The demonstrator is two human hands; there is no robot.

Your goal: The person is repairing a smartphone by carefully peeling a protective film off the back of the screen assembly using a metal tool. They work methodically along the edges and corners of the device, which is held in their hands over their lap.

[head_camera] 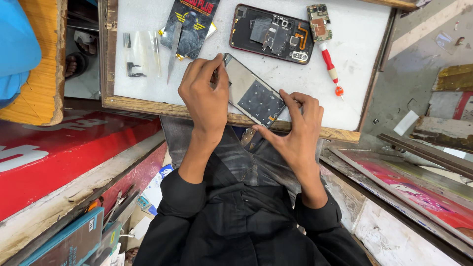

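At the near edge of the tabletop [354,44], both hands work one phone frame [253,91], which lies diagonally, lower corner overhanging the wooden rim toward the lap.

Left hand [204,96]: fingers curled shut, pinching something thin at the frame's upper-left corner. Looks like a fine tool or pick; too small to tell which. Hand arches over the corner, so the tip lands right on the edge seam.

Right hand [298,130]: fingers spread, index and thumb pressing the frame's lower-right corner. Reads as a clamp so the part doesn't skate while the other corner gets worked. Not closed around anything.

Diagonal lay likely puts opposite corners under each hand without crossing wrists.

Outward:
- opened phone back [271,34] with exposed internals, parked just beyond the frame, within reach
- small circuit board [319,22] beside it, top touching the red-handled screwdriver [330,64], which lies clear to the right
- metal blade tool [173,49] and a clear plastic bag of small dark parts [140,54] to the left, apart from the work zone
- printed dark packet [189,24] at the far edge, under the blade's upper end

Loose parts sit far side, so nothing gets swept off the near rim.
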